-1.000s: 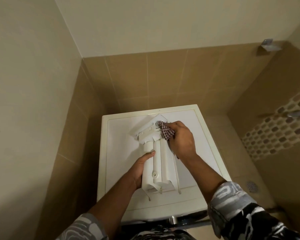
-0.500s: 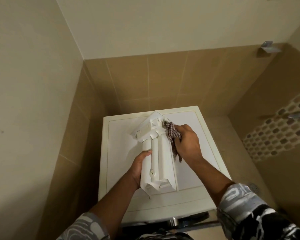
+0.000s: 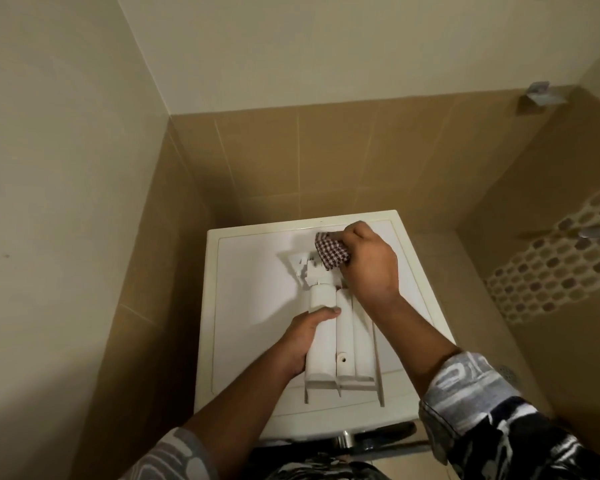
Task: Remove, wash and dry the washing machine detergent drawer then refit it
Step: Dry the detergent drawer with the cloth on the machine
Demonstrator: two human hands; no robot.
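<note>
The washer (image 3: 250, 306) sits in a tiled corner, and the white drawer (image 3: 345, 344) lies lengthwise on its top, rounded ribs facing up. The left hand (image 3: 302, 341) grips the drawer's left side, thumb curled over one rib. The right hand (image 3: 368, 268) reaches across, fingers bunched round a checked cloth (image 3: 329, 254) pressed on the drawer's far end
</note>
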